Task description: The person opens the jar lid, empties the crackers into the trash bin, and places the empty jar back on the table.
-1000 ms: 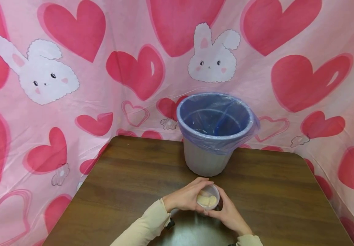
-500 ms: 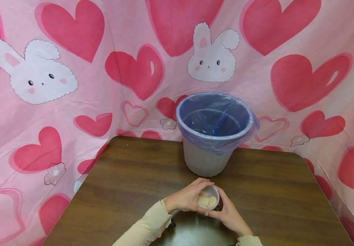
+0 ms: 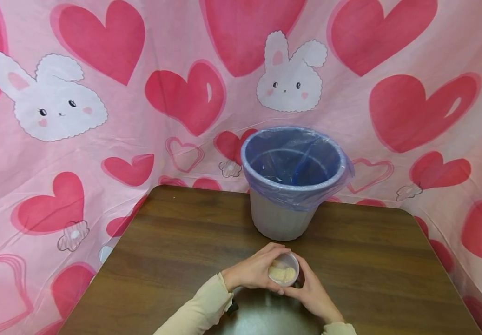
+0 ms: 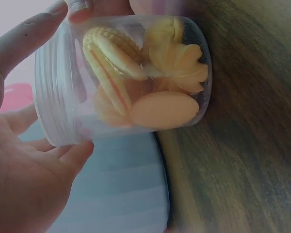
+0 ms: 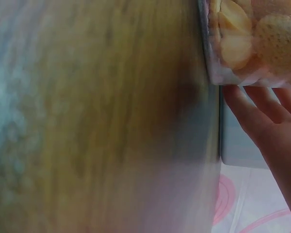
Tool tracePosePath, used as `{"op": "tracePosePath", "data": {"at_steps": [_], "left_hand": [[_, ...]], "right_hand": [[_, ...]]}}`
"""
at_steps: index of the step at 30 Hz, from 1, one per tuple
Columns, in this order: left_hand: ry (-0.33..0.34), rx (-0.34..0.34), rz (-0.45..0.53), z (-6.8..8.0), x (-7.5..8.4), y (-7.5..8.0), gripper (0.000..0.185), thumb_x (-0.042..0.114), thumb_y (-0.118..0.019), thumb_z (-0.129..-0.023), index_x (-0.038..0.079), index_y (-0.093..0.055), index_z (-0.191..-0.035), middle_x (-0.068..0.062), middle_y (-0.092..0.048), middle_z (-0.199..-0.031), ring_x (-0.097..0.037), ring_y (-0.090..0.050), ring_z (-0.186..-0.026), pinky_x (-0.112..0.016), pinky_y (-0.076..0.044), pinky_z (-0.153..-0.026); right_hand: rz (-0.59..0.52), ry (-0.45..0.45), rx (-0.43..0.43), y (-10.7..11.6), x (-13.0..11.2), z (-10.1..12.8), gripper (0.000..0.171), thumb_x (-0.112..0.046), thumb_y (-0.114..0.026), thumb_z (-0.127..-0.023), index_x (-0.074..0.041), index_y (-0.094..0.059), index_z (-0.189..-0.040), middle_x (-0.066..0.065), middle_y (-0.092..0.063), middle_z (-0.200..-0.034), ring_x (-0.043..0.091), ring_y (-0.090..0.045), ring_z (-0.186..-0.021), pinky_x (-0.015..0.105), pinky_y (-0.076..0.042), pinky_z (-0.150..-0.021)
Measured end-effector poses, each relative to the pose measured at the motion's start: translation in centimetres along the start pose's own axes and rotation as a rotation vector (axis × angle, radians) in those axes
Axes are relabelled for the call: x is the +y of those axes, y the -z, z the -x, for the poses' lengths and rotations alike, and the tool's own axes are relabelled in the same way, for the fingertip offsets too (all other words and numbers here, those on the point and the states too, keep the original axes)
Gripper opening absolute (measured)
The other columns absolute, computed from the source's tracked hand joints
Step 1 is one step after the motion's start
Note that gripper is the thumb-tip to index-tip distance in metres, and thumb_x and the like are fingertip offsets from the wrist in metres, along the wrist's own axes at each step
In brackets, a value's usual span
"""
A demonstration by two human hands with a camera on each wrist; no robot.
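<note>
Pink heart-and-bunny sheeting backs a dark wooden worktop (image 3: 174, 242). Near its front edge both hands — left hand (image 3: 252, 271), right hand (image 3: 313, 294) — curl their fingers (image 4: 24, 41) round a clear cookie jar (image 3: 283, 268); the lined bin (image 3: 293, 179) stands just beyond. Judged step: gripping the jar, lid-twisting next.
</note>
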State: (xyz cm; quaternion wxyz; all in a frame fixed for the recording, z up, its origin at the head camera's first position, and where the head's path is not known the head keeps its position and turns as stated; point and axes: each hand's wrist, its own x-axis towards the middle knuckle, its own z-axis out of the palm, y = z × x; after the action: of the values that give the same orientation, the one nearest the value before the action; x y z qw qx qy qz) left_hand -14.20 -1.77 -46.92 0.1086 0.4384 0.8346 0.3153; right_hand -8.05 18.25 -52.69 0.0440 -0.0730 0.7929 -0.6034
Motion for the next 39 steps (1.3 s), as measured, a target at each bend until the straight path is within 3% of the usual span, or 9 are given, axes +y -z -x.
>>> {"op": "tracePosePath", "data": {"at_steps": [6, 18, 39], "left_hand": [[-0.011, 0.007, -0.015, 0.3, -0.2, 0.1, 0.093, 0.035, -0.086, -0.07, 0.013, -0.037, -0.146, -0.008, -0.04, -0.144, -0.015, -0.045, -0.127, -0.026, -0.042, -0.104], [-0.048, 0.02, -0.017, 0.8, -0.5, 0.3, 0.091, 0.027, -0.086, -0.071, 0.011, -0.037, -0.146, -0.007, -0.042, -0.142, -0.015, -0.046, -0.128, -0.027, -0.041, -0.105], [-0.054, 0.052, 0.0, 1.7, -0.9, 0.7, 0.08, 0.017, -0.082, -0.075, 0.009, -0.041, -0.143, -0.006, -0.048, -0.14, -0.016, -0.049, -0.127, -0.027, -0.043, -0.105]], "right_hand": [[-0.021, -0.005, 0.002, -0.1, -0.1, 0.0, 0.093, -0.021, -0.087, -0.068, -0.026, -0.036, -0.145, 0.005, -0.041, -0.148, 0.006, -0.044, -0.128, 0.013, -0.039, -0.099], [-0.038, 0.078, -0.013, -0.1, 0.0, 0.0, 0.093, -0.016, -0.086, -0.07, -0.018, -0.034, -0.146, 0.011, -0.042, -0.146, 0.009, -0.047, -0.126, 0.013, -0.042, -0.096], [-0.024, 0.045, -0.037, 0.0, -0.4, 0.1, 0.092, -0.019, -0.085, -0.071, -0.024, -0.032, -0.146, 0.004, -0.042, -0.146, 0.008, -0.046, -0.127, 0.016, -0.04, -0.099]]}}
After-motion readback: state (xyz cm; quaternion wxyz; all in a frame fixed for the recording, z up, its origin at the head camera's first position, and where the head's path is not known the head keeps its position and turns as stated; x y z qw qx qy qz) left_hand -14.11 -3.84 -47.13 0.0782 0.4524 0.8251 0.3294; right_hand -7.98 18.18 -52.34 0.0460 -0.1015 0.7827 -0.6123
